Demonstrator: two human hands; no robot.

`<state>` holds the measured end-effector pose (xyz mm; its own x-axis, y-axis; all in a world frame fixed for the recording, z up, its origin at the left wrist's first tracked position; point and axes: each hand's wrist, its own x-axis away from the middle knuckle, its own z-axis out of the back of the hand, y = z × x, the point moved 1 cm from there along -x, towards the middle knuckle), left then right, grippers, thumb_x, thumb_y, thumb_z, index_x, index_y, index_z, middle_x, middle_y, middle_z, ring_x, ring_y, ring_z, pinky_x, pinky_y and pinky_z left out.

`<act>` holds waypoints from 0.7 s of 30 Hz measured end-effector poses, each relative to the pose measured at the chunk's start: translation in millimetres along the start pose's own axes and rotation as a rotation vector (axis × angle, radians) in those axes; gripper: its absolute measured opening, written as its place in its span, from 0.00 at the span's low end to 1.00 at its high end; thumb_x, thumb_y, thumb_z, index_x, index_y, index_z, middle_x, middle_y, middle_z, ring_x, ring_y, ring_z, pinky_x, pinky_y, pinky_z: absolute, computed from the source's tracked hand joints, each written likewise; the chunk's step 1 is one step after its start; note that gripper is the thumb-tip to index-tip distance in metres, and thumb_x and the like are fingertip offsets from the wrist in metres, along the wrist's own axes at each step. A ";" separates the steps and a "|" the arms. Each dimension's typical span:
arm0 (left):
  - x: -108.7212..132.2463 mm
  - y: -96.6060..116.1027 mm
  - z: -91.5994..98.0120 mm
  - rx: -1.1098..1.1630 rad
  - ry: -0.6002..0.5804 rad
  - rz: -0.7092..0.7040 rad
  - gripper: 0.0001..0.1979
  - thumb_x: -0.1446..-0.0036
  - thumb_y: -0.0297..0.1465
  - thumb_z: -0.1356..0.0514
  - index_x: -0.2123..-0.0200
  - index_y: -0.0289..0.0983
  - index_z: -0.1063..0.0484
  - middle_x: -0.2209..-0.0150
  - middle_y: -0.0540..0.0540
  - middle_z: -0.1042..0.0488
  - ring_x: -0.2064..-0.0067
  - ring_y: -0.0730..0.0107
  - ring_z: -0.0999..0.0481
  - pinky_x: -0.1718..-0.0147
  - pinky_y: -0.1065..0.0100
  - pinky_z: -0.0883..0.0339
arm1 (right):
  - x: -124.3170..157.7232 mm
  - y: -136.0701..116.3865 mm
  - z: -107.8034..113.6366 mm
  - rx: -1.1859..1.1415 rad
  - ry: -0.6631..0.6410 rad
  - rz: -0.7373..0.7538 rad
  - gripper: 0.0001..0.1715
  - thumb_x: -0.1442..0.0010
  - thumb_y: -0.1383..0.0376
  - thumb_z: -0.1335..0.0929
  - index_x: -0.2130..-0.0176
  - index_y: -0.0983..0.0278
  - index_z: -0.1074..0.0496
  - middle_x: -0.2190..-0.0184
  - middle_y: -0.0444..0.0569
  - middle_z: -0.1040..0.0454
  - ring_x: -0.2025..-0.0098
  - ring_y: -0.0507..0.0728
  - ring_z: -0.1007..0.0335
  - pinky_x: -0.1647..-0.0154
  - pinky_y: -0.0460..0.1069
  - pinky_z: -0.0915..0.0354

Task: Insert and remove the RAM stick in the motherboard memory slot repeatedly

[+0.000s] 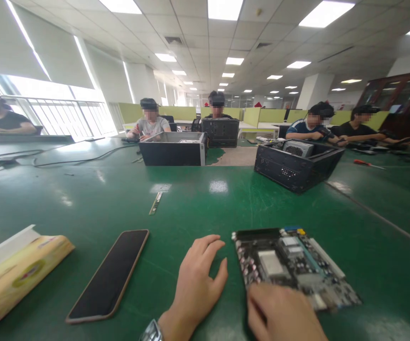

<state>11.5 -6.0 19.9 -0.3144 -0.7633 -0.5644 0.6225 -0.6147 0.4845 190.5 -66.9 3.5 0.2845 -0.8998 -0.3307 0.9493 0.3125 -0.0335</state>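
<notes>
Head view. Green table (84,199) fills the lower frame. Circuit board (293,265) lies flat on it, low and right of centre, component side up, its long axis running away from the camera and slightly to the right.

Left hand (198,282): palm down on the table just beside the board's left edge, fingers spread and loose, nothing in it. Thumb points toward the board; contact not clear. Wristwatch (151,332) on that wrist, at the bottom edge of the frame.

Right hand (285,315): lies over the board's near left corner, back of the hand to the camera. Fingers are hidden under it, so I cannot tell whether it pinches the edge or only rests there.

Left of the left hand, apart from it: phone (109,274), face up, screen dark, lying diagonally. Farther left, yellow packet (16,272) with a white flap, cut by the frame edge. Thin metal strip (155,202) on the table beyond the phone.

Mid-table: open computer case (173,149) with a grey interior, left of centre; second case (221,132), black, just behind it; tilted case (295,166), black, at right, well apart from the board. Red-handled screwdriver (366,164) farther right. People (150,124) sit along the far side and at the left edge, hands on their own work
</notes>
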 end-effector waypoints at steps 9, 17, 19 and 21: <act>-2.2 3.8 -1.0 0.007 -0.029 -0.026 0.13 0.44 0.27 0.45 0.55 0.40 0.31 0.52 0.42 0.29 0.50 0.59 0.29 0.52 0.57 0.32 | -20.8 71.5 33.9 -0.188 -0.156 -0.310 0.11 0.44 0.63 0.37 0.73 0.59 0.26 0.74 0.48 0.22 0.72 0.59 0.26 0.74 0.49 0.40; -1.6 2.2 -3.7 -0.038 -0.167 -0.037 0.15 0.48 0.27 0.41 0.55 0.40 0.30 0.48 0.40 0.31 0.47 0.54 0.32 0.50 0.51 0.33 | -17.3 60.3 46.1 -0.768 -0.070 -0.315 0.19 0.42 0.55 0.37 0.56 0.59 0.26 0.63 0.47 0.22 0.63 0.56 0.25 0.61 0.49 0.32; -1.4 1.2 -5.5 -0.032 -0.198 -0.028 0.16 0.48 0.27 0.41 0.54 0.39 0.31 0.49 0.41 0.29 0.48 0.55 0.31 0.49 0.51 0.34 | -24.3 83.6 31.9 -0.588 0.122 -0.387 0.20 0.43 0.55 0.36 0.54 0.60 0.27 0.55 0.50 0.24 0.52 0.60 0.29 0.51 0.54 0.35; -1.2 0.5 -7.0 -0.019 -0.216 -0.024 0.17 0.48 0.28 0.40 0.53 0.38 0.31 0.50 0.41 0.29 0.49 0.56 0.30 0.49 0.52 0.34 | -28.2 101.6 15.1 -0.524 0.108 -0.402 0.21 0.43 0.56 0.36 0.52 0.61 0.27 0.52 0.52 0.26 0.49 0.61 0.32 0.47 0.57 0.37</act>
<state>17.2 -4.0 16.1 -0.4739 -0.7748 -0.4183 0.6257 -0.6306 0.4592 281.0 -14.4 23.7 -0.1184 -0.9502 -0.2881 0.7804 0.0904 -0.6187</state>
